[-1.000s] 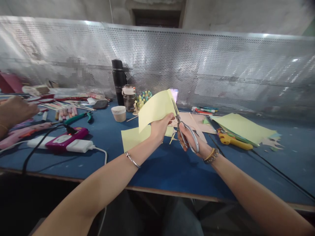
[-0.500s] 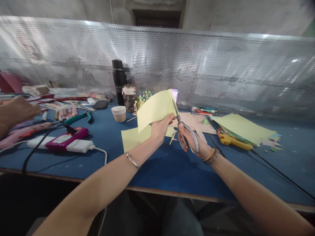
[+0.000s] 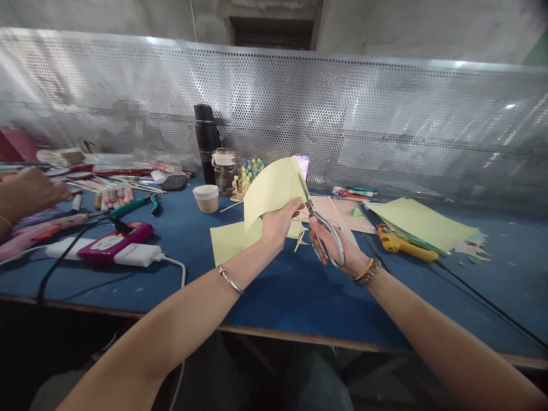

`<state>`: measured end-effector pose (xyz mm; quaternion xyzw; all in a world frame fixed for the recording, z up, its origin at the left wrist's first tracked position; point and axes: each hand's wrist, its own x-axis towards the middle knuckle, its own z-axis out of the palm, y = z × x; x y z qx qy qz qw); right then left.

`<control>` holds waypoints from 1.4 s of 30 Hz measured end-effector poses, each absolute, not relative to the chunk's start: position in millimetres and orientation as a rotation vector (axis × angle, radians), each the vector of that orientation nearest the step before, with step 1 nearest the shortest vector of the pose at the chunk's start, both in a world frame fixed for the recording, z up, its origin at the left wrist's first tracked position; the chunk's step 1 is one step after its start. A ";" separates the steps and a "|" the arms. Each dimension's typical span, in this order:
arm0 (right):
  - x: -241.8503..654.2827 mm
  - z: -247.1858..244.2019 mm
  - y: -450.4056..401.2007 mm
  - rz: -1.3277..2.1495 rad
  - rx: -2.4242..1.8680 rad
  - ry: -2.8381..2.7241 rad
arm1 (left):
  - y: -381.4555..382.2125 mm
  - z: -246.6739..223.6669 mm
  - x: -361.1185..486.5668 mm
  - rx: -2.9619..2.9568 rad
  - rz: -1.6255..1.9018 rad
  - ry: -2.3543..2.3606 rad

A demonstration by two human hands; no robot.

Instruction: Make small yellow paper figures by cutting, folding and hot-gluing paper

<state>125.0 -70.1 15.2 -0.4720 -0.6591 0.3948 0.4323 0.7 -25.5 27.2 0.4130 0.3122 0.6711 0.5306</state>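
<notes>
A: ok so what actually changed here? Start with the big stuff.

B: Not much tbh. The perforated metal panel (image 3: pixel 398 114) and the blue surface (image 3: pixel 299 302) look basically the same, give or take a tiny camera wobble. The mover is the raised yellow sheet (image 3: pixel 272 191): its free left side has swung in a bit towards the scissors compared with the frame before, so it looks a touch more curled.

A: And the flat yellow sheet (image 3: pixel 226 240)?

B: Same spot, lying on the surface partly under the left forearm. The yellow paper pile (image 3: pixel 428 222) off to the right hasn't budged either, with the yellow glue gun (image 3: pixel 411 249) just beside it.

A: What are the hands up to?

B: Left hand (image 3: pixel 276 225) is pinching the raised sheet near its lower right corner. Right hand (image 3: pixel 351 257) is closed round the handles of the scissors (image 3: pixel 309 206), blades up along the sheet's right edge. I'd call it mid-cut, with just the paper's angle shifting (can't tell if the blades are parted, too fine to see).

A: Anything else?

B: The other person's hand (image 3: pixel 29 194) at far left has shifted slightly; can't tell what it's holding. And the narrow yellow strip (image 3: pixel 298 242) is where it was, below the scissors.
</notes>
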 end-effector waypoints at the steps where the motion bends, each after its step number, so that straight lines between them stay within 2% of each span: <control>1: 124.9 15.6 -70.3 0.988 -1.168 -1.640 | -25.2 27.1 0.9 0.983 1.601 0.745; 42: 129.5 13.0 -64.5 1.021 -1.135 -1.598 | -29.2 22.4 6.2 1.005 1.543 0.761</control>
